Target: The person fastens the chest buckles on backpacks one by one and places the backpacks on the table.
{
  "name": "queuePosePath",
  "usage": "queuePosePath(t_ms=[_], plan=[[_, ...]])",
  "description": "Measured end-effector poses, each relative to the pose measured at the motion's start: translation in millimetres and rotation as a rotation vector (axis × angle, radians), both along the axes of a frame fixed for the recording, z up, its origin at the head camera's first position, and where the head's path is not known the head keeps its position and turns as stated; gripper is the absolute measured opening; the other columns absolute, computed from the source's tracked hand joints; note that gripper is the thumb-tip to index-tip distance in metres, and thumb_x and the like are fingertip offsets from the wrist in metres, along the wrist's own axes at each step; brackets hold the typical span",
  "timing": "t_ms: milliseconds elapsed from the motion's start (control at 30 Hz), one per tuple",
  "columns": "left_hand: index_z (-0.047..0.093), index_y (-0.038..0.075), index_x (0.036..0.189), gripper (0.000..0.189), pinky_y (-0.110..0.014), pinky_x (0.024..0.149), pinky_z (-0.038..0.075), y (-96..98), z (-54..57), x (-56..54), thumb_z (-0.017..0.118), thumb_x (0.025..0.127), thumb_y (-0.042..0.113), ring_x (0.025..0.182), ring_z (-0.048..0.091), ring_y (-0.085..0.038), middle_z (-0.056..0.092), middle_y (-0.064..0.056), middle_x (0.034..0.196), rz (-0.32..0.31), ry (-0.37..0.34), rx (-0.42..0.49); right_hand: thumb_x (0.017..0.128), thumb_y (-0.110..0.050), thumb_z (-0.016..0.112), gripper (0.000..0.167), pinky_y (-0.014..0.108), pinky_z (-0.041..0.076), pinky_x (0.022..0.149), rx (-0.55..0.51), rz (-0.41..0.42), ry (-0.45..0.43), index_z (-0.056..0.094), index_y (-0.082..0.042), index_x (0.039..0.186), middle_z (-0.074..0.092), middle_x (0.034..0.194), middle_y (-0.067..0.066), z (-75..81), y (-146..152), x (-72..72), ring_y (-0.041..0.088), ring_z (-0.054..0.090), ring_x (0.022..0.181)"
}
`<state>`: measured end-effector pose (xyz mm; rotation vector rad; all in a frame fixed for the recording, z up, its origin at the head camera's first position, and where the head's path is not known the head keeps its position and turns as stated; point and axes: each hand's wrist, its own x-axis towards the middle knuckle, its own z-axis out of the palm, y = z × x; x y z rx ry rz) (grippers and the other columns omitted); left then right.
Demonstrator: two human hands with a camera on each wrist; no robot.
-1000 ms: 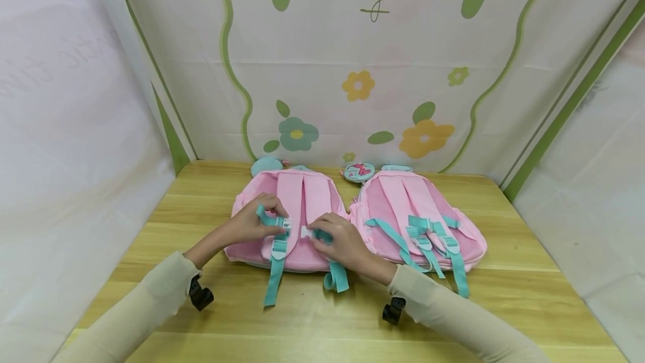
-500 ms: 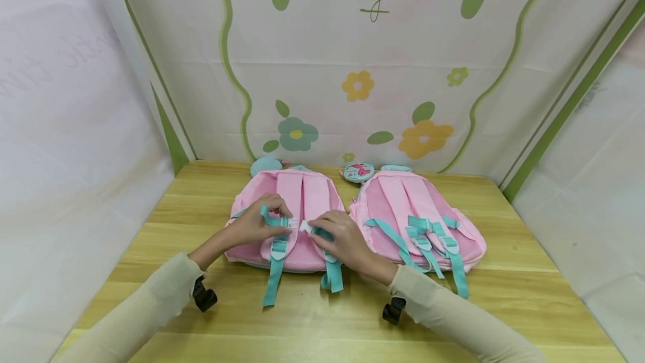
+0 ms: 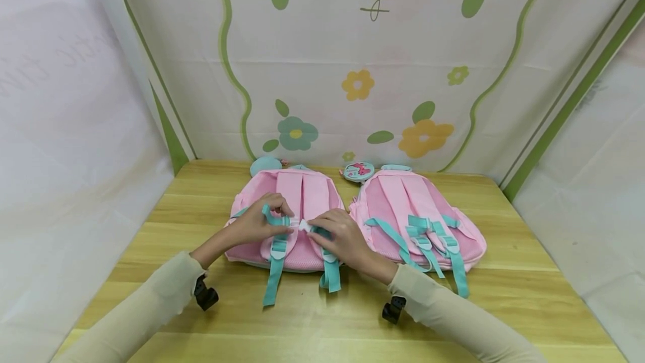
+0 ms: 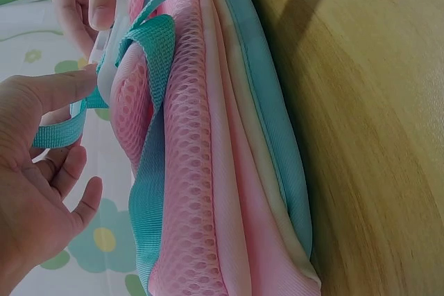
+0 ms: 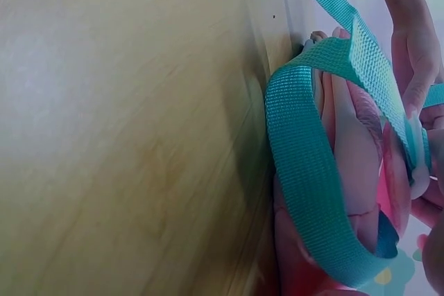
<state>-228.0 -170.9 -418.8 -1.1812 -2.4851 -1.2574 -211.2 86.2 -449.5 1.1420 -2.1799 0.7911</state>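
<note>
A pink backpack (image 3: 302, 184) lies on the table with its shoulder straps up. Over its lower middle, my left hand (image 3: 259, 222) pinches one white half of a side-release buckle (image 3: 294, 222) on a teal strap (image 3: 272, 216). Facing it, my right hand (image 3: 342, 238) pinches the other white buckle half (image 3: 304, 226) between thumb and fingers. The two halves are lined up end to end, very close together. In the left wrist view, a loop of teal webbing (image 4: 59, 133) passes through the left hand (image 4: 35, 150). The right hand shows only partly at the right wrist view's edge.
A second pink backpack (image 3: 398, 200) lies close on the right, its teal chest straps joined across the shoulder straps. Round teal pouches hang at the tops of both bags. Loose teal strap ends (image 3: 272, 287) trail onto the wooden table (image 3: 302, 329). A floral cloth (image 3: 322, 60) stands behind.
My left hand has moved slightly right, bringing its buckle half near the other one. The right hand has shifted a little left, and the hanging strap end below it has swung left.
</note>
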Motion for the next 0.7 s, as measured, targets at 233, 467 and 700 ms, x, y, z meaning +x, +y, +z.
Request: queuePosePath(t_ms=[233, 467, 700], plan=[[0.068, 0.006, 0.095, 0.022, -0.035, 0.086, 0.045, 0.9, -0.2, -0.9, 0.085, 0.081, 0.005, 0.092, 0.056, -0.021, 0.067, -0.003, 0.093, -0.031, -0.025, 0.016, 0.082, -0.016, 0.085, 0.023, 0.038, 0.053, 0.095, -0.01, 0.021, 0.017, 0.08, -0.008, 0.103, 0.076, 0.096, 0.001, -1.0, -1.4, -2.1, 0.015, 0.068, 0.092], [0.069, 0.006, 0.097, 0.02, -0.034, 0.087, 0.05, 0.9, 1.8, 0.0, 0.083, 0.083, 0.003, 0.095, 0.058, -0.02, 0.067, -0.005, 0.096, -0.062, -0.058, 0.031, 0.083, -0.016, 0.085, 0.023, 0.04, 0.052, 0.097, 0.026, 0.002, 0.073, 0.08, -0.008, 0.104, 0.076, 0.098, 0.001, 0.7, -2.3, -2.4, 0.016, 0.068, 0.094], [0.073, 0.005, 0.098, 0.025, -0.032, 0.083, 0.053, 0.4, 1.2, 2.7, 0.086, 0.078, 0.002, 0.091, 0.061, -0.022, 0.07, -0.005, 0.094, -0.011, -0.001, 0.048, 0.082, -0.015, 0.085, 0.023, 0.041, 0.051, 0.096, 0.054, -0.004, 0.155, 0.079, -0.008, 0.103, 0.077, 0.1, 0.002, 2.2, -3.3, -1.5, 0.018, 0.069, 0.095]])
